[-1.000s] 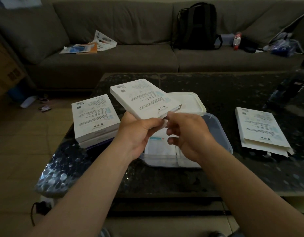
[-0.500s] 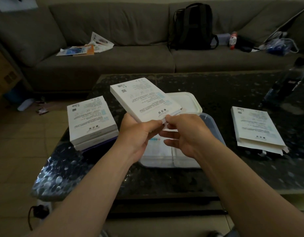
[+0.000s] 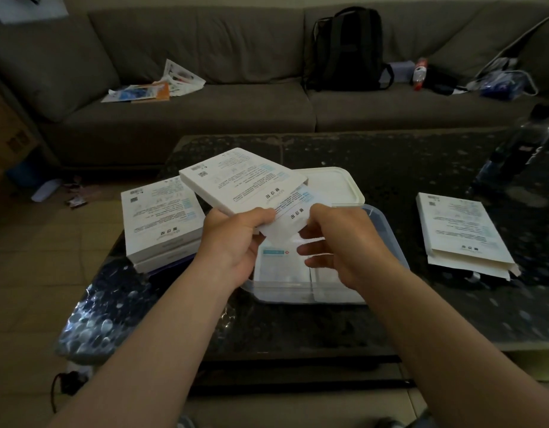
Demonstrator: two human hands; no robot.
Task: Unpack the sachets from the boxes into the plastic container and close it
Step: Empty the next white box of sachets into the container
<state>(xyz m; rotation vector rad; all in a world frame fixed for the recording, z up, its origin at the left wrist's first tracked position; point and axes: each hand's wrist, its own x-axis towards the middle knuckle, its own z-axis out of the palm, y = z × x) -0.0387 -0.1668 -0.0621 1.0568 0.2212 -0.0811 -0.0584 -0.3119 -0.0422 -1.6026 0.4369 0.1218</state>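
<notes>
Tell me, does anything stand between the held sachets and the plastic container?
Nothing visible does. The right hand pinches the sachets, half out of the box in the left hand, above the open plastic container. Its lid lies behind it; only other sachets lie inside.

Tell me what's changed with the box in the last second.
The right hand has pinched the sachets and drawn them partly out of the box toward the person. The left hand still grips the box above the plastic container; the stacked boxes stayed put.
</notes>
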